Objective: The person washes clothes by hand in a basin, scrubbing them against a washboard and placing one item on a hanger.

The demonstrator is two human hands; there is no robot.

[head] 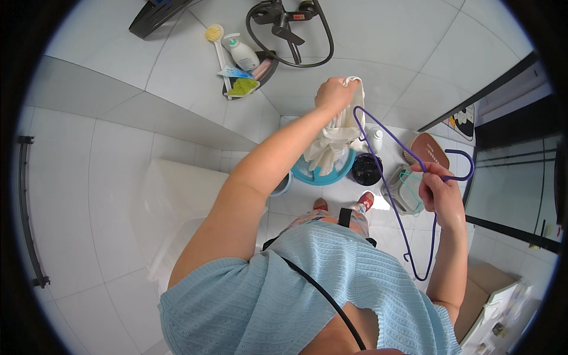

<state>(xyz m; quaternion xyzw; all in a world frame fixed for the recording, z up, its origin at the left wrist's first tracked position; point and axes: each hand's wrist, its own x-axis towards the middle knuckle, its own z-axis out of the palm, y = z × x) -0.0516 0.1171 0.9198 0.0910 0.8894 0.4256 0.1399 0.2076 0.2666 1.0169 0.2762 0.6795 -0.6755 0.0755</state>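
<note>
My left hand [335,95] grips the top of a white garment [330,142], which hangs down in folds over a turquoise basin [319,179] on the floor. In my right hand [439,193] is a purple clothes hanger [392,199], held near its hook. The hanger is tilted, with one end close to the hanging cloth; whether the two touch I cannot tell. The cloth hides much of the basin's inside.
Beside the basin stand a black bowl [367,169], a white bottle [375,140] and a grey tub [399,195] with a green hanger. A pinkish mat-like object [428,151] lies by the glass partition [514,186]. A black mixer tap [284,31] and a corner shelf [266,77] are on the wall.
</note>
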